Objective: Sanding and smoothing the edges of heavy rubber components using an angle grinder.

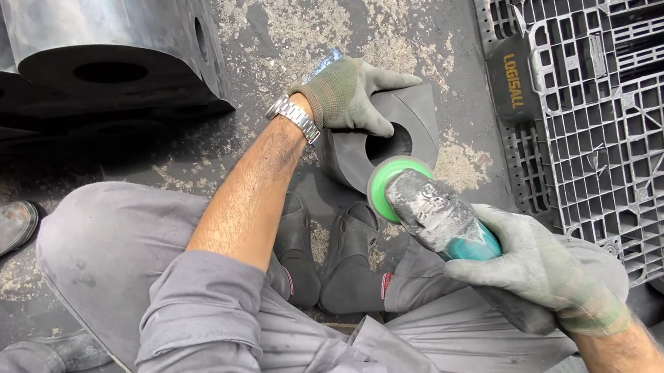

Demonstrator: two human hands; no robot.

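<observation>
**Sander disc sits just off the bore of the rubber block**

I see my left hand [351, 94] spread over the top of the dark rubber block [416, 124]. Its fingers [371, 125] are apart and draped down the near face, the thumb stretched along the upper edge, so the block is pinned from above against the floor [290, 18]. The block lies just beyond my boots [332, 260], and the round bore [389, 143] in its near face opens toward me, right under those fingertips.

My right hand [533, 264] is clamped around the body of a handheld sander [438, 216], fingers wrapped tight on the teal grip. The tool's long axis runs from that hand up and to the left, ending in the green-rimmed disc [397, 184]. The disc sits below and a little right of the left fingers, touching or nearly touching the block's lower edge beside the bore; I cannot tell which.

The left hand is the nearer one to the block. A grey plastic pallet [611, 99] lies to the right, large black rubber cylinders [105, 62] to the upper left.
</observation>
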